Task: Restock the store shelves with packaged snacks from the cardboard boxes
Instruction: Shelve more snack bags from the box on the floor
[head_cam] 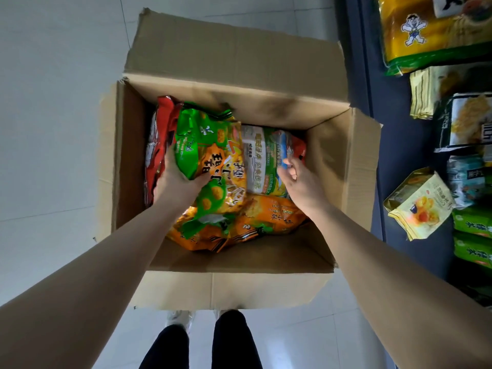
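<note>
Inside the open cardboard box (332,161), both hands are down among the packets. Left hand (175,179): grip closed around the left edge of a green-and-orange snack bag (213,155), thumb on the printed face, fingers tucked behind it. Bag stands tilted, its green top toward the far wall of the box. Right hand (298,182): fingers curled onto the right edge of a white-and-green packet (259,161), which lies just beside the green-and-orange bag, touching it. Whether the thumb has closed a full grip there, cannot tell; fingertips partly hidden by a blue strip on the wrapper.

Around the held items: red bags (157,145) stand on edge against the left wall of the box, behind the left hand. Orange bags (269,217) lie flat beneath, toward the near side. Bare cardboard floor shows at the near edge. All four flaps are folded outward; the far flap stands up.

Box sits on a pale tiled floor (53,129). Person's dark trouser legs (199,344) and light shoes show just below the near flap.

Right of the box, a dark shelf (399,129) carries stocked snacks: a large yellow bag (426,30) with a cartoon figure at the far end, a pale yellow packet (420,206) tilted near the edge, green packets (472,235) beside it.
</note>
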`<state>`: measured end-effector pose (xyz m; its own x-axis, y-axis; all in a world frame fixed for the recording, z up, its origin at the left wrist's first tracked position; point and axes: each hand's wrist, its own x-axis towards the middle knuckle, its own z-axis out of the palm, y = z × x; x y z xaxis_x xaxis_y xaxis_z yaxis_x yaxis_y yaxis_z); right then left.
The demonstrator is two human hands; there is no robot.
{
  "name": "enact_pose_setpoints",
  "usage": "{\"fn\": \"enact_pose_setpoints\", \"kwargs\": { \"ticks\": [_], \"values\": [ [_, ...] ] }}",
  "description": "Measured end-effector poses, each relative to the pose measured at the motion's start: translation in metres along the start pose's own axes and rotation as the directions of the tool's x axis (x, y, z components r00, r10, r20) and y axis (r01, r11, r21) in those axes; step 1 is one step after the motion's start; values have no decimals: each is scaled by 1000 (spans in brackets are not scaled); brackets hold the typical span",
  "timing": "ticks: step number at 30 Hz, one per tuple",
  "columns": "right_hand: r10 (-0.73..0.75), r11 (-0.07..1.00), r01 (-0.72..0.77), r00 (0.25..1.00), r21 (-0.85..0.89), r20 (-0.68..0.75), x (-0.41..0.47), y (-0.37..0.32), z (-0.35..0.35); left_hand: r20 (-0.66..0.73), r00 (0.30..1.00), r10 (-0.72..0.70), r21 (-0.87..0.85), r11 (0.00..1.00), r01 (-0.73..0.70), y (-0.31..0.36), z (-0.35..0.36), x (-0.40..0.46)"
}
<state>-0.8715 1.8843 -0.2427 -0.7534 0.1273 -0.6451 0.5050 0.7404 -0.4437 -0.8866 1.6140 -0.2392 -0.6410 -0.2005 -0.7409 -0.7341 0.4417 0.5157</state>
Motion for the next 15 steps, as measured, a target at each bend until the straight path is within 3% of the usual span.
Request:
{"fn": "enact_pose_setpoints", "kwargs": {
  "ticks": [2, 5, 8, 15],
  "values": [
    [-26, 958, 40, 998, -283, 54, -2, 20, 15, -70, 998, -2, 105, 994, 9, -13, -5, 5],
    [12, 845, 114, 973, -523, 231, -7, 47, 47, -34, 999, 40, 66, 997, -38, -29, -5, 13],
    [-4, 775, 171, 964, -609, 266, -15, 66, 80, -15, 998, 64, 51, 997, -63, -40, -2, 22],
    [-105, 721, 139, 990, -679, 91, -10, 67, 104, 2, 996, 86, 25, 996, -86, -42, -6, 23]
  ]
}}
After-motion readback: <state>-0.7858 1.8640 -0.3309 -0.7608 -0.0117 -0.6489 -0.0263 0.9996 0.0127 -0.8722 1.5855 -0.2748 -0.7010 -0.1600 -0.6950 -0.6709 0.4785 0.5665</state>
